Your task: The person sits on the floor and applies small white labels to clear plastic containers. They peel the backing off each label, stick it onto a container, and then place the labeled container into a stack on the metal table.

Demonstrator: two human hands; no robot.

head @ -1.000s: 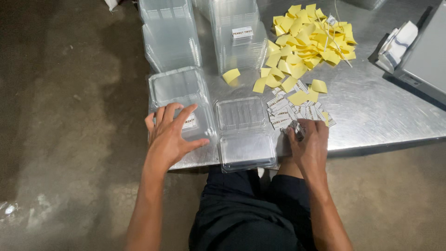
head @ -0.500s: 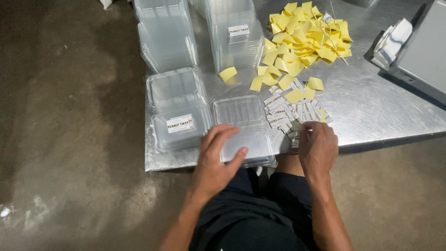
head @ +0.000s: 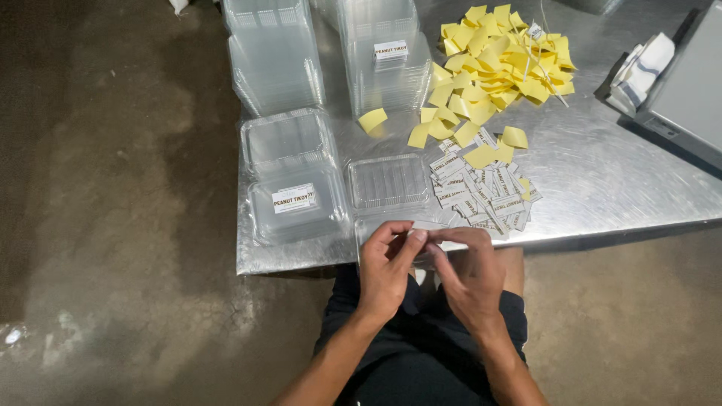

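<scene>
Seen from the head camera, a seated person works at the near edge of a steel table (head: 602, 188), both hands raised together just in front of it. The left hand (head: 387, 271) and the right hand (head: 470, 274) meet at the fingertips, thumbs and forefingers pinched close around a small white sticker (head: 418, 234), most of it hidden between the fingers; whether each hand truly grips it or only touches it cannot be told.

Directly beyond the hands, an open clear clamshell box (head: 389, 184) lies flat on the table, its near half partly covered by the fingers. To its left sits a closed clear box bearing a white label (head: 295, 201), with another empty clear box (head: 286, 139) touching it on the far side. Two tall stacks of clear boxes (head: 274, 56) stand at the far edge, the right-hand stack (head: 383, 68) carrying a label on its front.

Just right of the open box spreads a loose heap of white printed labels (head: 481, 192), a few yellow backing slips mixed in. Farther back lies a large pile of yellow backing papers (head: 500, 64). At the table's right edge, a grey machine (head: 688, 90) sits with a white folded cloth (head: 639, 68) beside it.
</scene>
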